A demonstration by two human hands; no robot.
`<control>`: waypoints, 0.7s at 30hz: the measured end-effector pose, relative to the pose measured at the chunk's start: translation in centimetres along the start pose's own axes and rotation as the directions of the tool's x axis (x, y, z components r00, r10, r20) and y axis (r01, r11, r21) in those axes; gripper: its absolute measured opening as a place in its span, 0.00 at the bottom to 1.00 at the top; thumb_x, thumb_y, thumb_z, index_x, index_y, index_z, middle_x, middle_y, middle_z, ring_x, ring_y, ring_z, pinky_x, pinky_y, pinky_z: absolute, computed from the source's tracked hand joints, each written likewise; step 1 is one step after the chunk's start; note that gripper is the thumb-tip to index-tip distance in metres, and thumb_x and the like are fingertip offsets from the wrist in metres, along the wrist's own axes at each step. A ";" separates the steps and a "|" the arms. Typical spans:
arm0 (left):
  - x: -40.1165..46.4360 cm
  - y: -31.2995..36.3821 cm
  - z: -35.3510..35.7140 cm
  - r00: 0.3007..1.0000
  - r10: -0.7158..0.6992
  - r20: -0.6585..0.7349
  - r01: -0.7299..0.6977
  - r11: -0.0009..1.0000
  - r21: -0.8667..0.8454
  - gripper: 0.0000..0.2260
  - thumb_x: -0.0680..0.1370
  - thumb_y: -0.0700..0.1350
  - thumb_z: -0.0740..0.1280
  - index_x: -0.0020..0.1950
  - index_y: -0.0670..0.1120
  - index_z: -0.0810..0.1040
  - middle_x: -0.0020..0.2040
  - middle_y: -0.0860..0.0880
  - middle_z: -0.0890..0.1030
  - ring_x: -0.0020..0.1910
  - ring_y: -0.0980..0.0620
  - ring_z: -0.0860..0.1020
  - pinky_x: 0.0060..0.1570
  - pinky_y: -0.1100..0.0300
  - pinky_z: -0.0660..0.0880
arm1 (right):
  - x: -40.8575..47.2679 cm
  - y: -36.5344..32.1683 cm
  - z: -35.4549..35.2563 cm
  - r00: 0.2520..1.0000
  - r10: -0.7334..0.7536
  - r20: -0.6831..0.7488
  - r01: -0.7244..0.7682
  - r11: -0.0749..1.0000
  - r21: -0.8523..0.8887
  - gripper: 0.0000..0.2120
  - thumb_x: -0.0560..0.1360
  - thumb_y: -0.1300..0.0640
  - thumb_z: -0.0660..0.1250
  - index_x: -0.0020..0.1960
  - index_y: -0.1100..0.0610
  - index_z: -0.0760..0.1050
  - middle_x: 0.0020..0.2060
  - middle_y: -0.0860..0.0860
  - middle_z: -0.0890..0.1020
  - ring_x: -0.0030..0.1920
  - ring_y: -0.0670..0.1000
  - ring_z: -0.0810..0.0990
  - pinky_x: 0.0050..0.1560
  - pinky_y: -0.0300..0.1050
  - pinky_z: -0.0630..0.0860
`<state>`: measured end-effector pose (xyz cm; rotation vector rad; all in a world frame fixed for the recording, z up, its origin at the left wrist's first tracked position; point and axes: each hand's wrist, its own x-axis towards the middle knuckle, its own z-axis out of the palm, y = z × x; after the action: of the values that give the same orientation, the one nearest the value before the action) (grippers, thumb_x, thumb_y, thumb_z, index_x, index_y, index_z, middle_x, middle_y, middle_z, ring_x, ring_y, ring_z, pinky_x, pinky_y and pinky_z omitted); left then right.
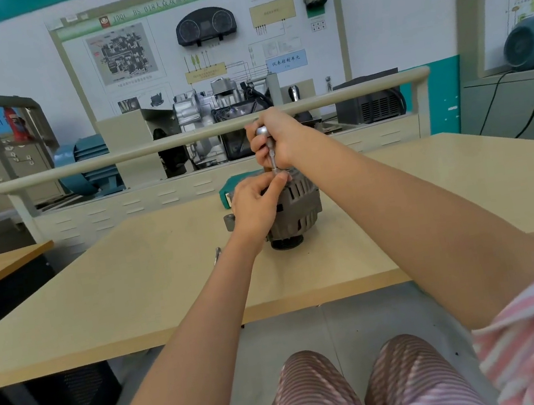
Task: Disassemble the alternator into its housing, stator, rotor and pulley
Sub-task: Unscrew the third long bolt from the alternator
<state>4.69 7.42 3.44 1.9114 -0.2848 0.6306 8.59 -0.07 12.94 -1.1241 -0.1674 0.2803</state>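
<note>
Seated person at a pale worktop, both bare arms reaching fwd over striped knees. Nearest item on the worktop: one slim metal tool, lying loose just left of the left wrist. Centre of the worktop, the alternator stands on end, pulley down and touching the surface; it looks to be in one piece, housing shut, no stator or rotor out. Left hand grips its upper left side, fingers curled to the casing near the tool tip. Right hand above, clenched round one socket driver, shaft upright, tip on the alternator's top. Judged: early stage, probably loosening a top fastener; all four parts left to separate. Behind it, one green case. Count: 1 alternator, 2 tools, 1 case, 2 hands. Far: rail, training board.
</note>
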 end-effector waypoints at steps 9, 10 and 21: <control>0.4 -0.5 0.6 0.991 -0.095 -0.094 0.096 0.995 0.015 0.15 0.77 0.36 0.62 0.32 0.49 0.73 0.42 0.37 0.80 0.48 0.38 0.76 0.55 0.37 0.72 | 0.4 2.0 2.0 0.744 -0.379 -0.550 0.470 0.882 0.027 0.10 0.82 0.61 0.50 0.58 0.64 0.65 0.39 0.55 0.75 0.30 0.50 0.73 0.27 0.39 0.69; 0.4 -0.6 0.6 0.992 -0.090 -0.089 0.091 0.996 0.017 0.14 0.78 0.36 0.62 0.33 0.48 0.74 0.43 0.36 0.80 0.50 0.37 0.77 0.55 0.38 0.72 | 0.4 1.9 2.0 0.748 -0.373 -0.549 0.458 0.888 0.021 0.09 0.82 0.61 0.49 0.57 0.63 0.65 0.39 0.56 0.75 0.30 0.50 0.73 0.26 0.38 0.69; 0.2 -0.4 0.5 1.000 0.006 -0.011 -0.005 1.000 0.017 0.12 0.81 0.49 0.62 0.45 0.42 0.80 0.51 0.36 0.80 0.59 0.34 0.72 0.62 0.36 0.67 | -0.3 0.4 0.7 0.965 -0.123 -0.232 0.134 0.990 0.032 0.16 0.79 0.61 0.49 0.35 0.57 0.67 0.24 0.49 0.68 0.18 0.44 0.63 0.18 0.31 0.55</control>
<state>5.16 7.17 3.12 1.9238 -0.2786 0.6487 8.04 0.57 12.83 -1.0850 -0.0276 0.0367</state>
